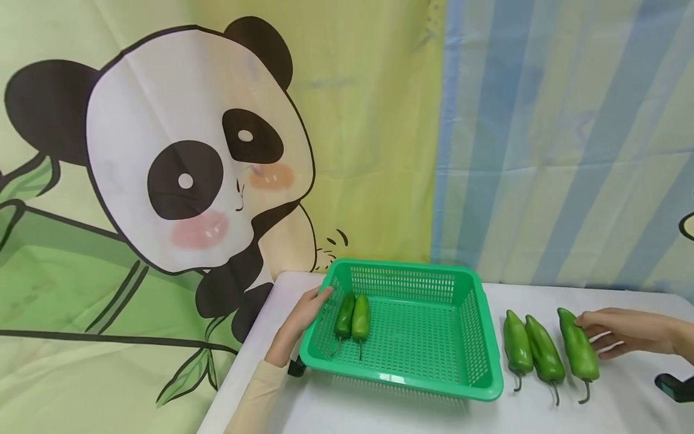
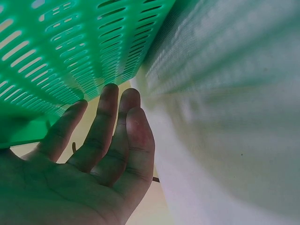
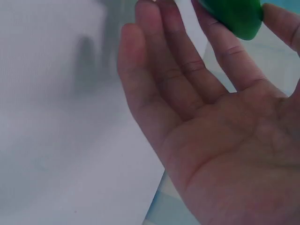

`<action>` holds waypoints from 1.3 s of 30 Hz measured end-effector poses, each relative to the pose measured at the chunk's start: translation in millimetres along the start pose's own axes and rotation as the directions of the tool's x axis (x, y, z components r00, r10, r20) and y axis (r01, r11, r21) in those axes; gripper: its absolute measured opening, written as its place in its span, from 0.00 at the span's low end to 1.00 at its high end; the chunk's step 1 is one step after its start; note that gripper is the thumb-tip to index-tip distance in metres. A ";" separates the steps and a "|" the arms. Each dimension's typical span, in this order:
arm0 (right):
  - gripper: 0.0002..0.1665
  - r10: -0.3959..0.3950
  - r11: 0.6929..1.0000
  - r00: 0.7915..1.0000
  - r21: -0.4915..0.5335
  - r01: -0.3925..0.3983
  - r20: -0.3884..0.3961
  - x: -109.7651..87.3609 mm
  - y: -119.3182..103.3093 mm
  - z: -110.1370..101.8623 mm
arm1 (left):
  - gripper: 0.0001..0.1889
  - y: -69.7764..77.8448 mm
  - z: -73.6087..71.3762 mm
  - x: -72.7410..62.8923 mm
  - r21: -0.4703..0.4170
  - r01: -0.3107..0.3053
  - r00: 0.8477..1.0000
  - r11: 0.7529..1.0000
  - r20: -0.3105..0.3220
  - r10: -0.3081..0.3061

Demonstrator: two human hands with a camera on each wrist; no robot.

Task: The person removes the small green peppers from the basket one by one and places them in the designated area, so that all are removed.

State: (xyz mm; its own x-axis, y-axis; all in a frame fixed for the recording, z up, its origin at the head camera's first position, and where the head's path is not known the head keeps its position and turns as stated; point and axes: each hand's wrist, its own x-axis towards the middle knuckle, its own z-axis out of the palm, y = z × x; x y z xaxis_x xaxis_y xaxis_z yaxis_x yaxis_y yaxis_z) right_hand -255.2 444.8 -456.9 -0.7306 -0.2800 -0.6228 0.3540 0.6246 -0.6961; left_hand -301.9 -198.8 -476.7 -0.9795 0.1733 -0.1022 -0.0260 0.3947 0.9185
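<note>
The left hand grips the basket by its left rim, two peppers lie inside, and right of the basket the right hand pinches the outermost pepper of three on the worktop.

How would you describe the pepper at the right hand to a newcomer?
Find the green basket on the white table. In the head view, three green peppers lie to its right. The target is the rightmost pepper, slightly apart from the other two and the only one the right hand touches.
</note>
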 end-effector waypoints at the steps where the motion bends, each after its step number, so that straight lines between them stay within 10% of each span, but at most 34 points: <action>1: 0.43 0.015 1.000 1.000 -0.019 -0.015 -0.011 2.1 0.1 -0.3 | 0.29 4.4 -0.7 -2.4 0.002 -0.003 1.000 1.000 0.008 0.003; 9: 0.42 0.069 0.994 0.997 -0.083 -0.072 -0.039 11.3 -3.8 4.2 | 0.28 28.0 -4.1 -18.1 0.003 -0.009 0.998 1.000 0.056 0.009; 18: 0.26 0.084 0.985 0.994 -0.148 -0.093 -0.071 14.8 -14.8 12.9 | 0.28 27.3 -4.2 -16.7 -0.002 -0.006 0.999 1.000 0.046 0.006; 39: 0.33 0.079 0.966 0.990 -0.237 -0.105 -0.115 11.1 -29.6 26.0 | 0.28 26.8 -3.2 -17.3 -0.019 -0.007 0.999 1.000 0.043 0.008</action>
State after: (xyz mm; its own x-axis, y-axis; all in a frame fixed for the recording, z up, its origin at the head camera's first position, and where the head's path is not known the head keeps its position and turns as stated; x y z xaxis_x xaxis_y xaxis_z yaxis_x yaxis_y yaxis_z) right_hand -258.5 404.3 -452.5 -0.7623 -0.1440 -0.6310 0.2799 0.8057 -0.5220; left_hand -286.3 -194.1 -449.1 -0.9703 0.2148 -0.1110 -0.0226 0.3766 0.9261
